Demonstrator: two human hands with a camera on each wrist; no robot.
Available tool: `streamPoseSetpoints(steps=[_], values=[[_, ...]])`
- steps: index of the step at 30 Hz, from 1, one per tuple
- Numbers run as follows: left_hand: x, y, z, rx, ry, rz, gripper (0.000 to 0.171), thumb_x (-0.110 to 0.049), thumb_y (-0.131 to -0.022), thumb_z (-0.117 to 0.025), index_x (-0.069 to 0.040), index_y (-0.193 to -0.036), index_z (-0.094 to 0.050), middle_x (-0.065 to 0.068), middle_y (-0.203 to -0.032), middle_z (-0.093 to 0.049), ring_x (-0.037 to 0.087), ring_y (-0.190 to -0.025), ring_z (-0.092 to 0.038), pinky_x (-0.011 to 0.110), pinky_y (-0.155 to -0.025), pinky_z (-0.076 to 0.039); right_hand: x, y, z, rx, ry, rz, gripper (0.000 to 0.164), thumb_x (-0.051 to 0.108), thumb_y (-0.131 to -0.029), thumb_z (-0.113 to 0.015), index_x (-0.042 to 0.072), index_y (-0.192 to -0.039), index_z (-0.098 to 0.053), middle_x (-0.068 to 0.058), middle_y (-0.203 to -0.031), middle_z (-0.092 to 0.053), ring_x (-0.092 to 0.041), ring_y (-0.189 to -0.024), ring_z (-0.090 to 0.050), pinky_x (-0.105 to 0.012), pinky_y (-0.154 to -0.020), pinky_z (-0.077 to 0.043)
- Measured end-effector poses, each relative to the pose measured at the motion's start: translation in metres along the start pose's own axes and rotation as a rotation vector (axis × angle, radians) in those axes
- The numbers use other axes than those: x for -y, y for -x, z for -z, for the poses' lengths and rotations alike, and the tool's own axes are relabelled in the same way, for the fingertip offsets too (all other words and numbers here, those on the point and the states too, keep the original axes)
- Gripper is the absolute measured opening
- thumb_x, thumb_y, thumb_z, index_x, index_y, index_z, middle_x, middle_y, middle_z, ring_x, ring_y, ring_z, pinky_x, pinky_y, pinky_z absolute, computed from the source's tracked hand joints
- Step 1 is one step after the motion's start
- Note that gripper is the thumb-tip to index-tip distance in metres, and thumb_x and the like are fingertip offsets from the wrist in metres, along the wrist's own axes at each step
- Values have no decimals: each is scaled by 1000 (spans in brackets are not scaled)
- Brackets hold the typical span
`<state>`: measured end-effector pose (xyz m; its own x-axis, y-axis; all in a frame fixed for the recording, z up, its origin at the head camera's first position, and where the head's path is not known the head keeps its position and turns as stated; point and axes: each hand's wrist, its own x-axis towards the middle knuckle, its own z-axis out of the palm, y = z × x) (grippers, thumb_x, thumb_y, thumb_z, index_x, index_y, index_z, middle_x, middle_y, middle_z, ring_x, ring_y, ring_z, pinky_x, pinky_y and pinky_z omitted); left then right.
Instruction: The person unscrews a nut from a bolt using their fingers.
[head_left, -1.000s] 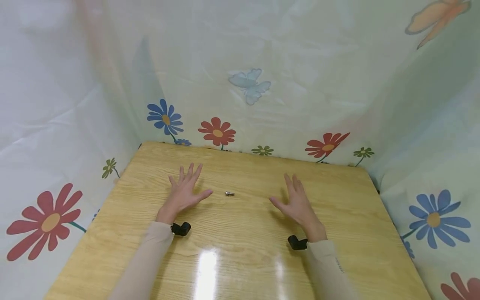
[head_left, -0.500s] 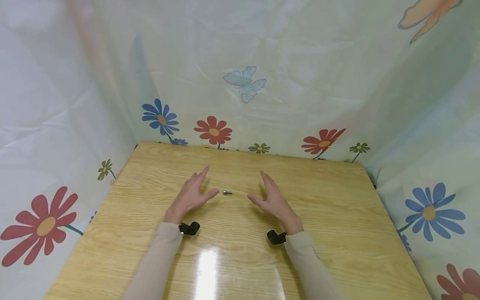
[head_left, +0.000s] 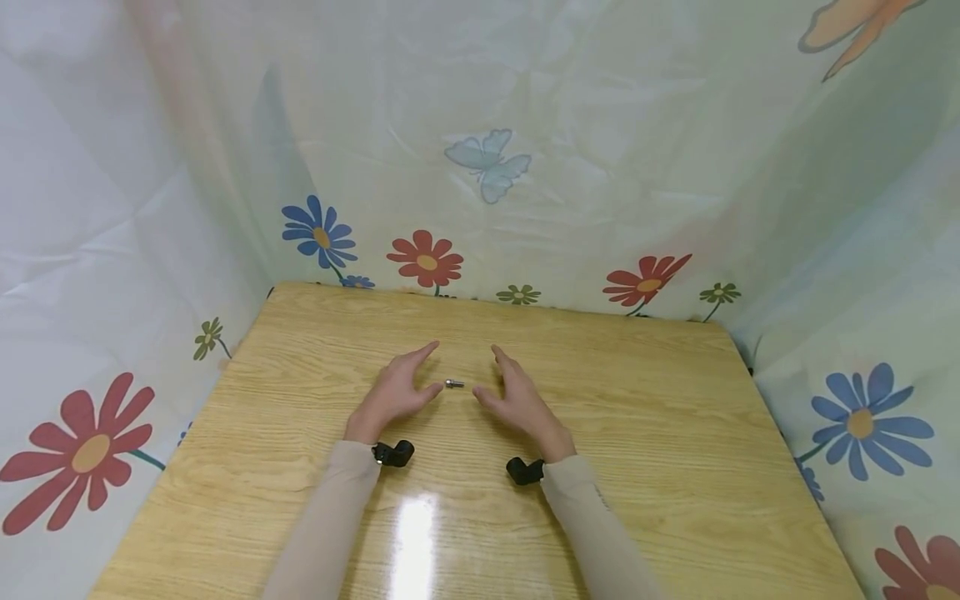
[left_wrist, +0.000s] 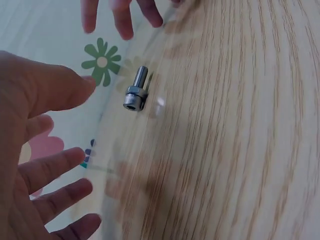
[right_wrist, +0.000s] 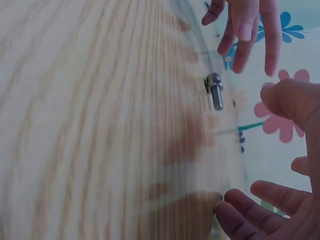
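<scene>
A small metal socket-head bolt (head_left: 454,383) lies on its side on the wooden table (head_left: 660,417). In the left wrist view a nut is threaded on the bolt (left_wrist: 135,92), close up against its head. My left hand (head_left: 393,392) hovers just left of the bolt, thumb and fingers spread apart. On the other side my right hand (head_left: 521,404) is held the same way, its thumb tip near the bolt's threaded end. Neither hand touches the bolt, and both hold nothing. The right wrist view shows the bolt (right_wrist: 215,91) between the two hands.
Pale curtains (head_left: 600,125) printed with flowers and butterflies stand behind the table and at both sides. A black wrist camera (head_left: 395,453) sits on the left wrist and another camera (head_left: 523,472) on the right. Light glares off the tabletop near the front.
Both hands have moved inward toward the bolt, the right one farther leftward. Their fingers were spread wider before. The bolt has stayed in its place on the table.
</scene>
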<state>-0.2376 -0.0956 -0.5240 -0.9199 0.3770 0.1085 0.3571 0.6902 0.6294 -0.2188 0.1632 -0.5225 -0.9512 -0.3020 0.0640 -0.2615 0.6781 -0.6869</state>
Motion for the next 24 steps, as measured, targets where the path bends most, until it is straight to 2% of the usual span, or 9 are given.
streamPoseSetpoints(steps=[3,7,9,12,15,18,21,24], values=[[-2,-1,-2,-7,29,16,78,-32,-95,-74,-17,-161,-35,13,-158,-47,36,-140,-50,52,-117,-40,4,-2,-5,-7,-21,3,84,34,-99,-69,4,-163,-22,-26,-157,-42,-42,-139,-49,-58,-115,-40],[-5,-2,-6,-29,73,51,76,-26,-93,-78,-15,-159,-41,14,-150,-55,28,-103,-63,46,-92,-54,9,-6,-13,-5,-59,-3,79,29,-99,-70,2,-160,-29,-25,-149,-51,-37,-120,-61,-54,-103,-51],[-6,-3,-7,-43,73,61,73,-23,-92,-79,-13,-156,-45,13,-144,-59,21,-85,-59,40,-79,-52,10,-9,-17,-6,-82,-12,77,26,-98,-71,1,-159,-32,-24,-145,-55,-33,-111,-63,-50,-97,-53],[-7,-5,-10,-58,58,74,65,-21,-92,-79,-11,-150,-52,12,-138,-64,12,-76,-54,32,-72,-49,11,-12,-22,-19,-93,-28,73,23,-98,-72,0,-158,-36,-20,-138,-59,-27,-105,-63,-44,-92,-55],[-8,-6,-13,-67,71,85,58,-19,-91,-80,-9,-145,-59,11,-133,-68,11,-73,-53,29,-69,-48,12,-14,-27,-49,-97,-19,67,15,-97,-72,-3,-153,-41,-19,-128,-64,-25,-99,-65,-40,-87,-56],[-9,-6,-15,-76,88,92,50,-16,-91,-80,-8,-138,-64,11,-128,-71,15,-75,-59,33,-70,-52,14,-16,-30,-58,-84,-9,57,10,-96,-70,-6,-146,-49,-18,-120,-65,-21,-94,-66,-36,-82,-57],[-10,-6,-18,-88,80,89,40,-15,-91,-79,-7,-130,-70,9,-123,-74,22,-92,-68,40,-82,-57,16,-16,-33,-62,-59,2,45,7,-96,-69,-7,-138,-58,-18,-115,-66,-20,-90,-66,-34,-78,-58],[-10,-6,-20,-97,77,89,32,-14,-92,-78,-7,-123,-74,9,-119,-75,26,-110,-70,44,-95,-56,19,-17,-36,-72,-24,7,36,6,-96,-69,-6,-130,-64,-18,-111,-68,-20,-89,-65,-35,-78,-58]])
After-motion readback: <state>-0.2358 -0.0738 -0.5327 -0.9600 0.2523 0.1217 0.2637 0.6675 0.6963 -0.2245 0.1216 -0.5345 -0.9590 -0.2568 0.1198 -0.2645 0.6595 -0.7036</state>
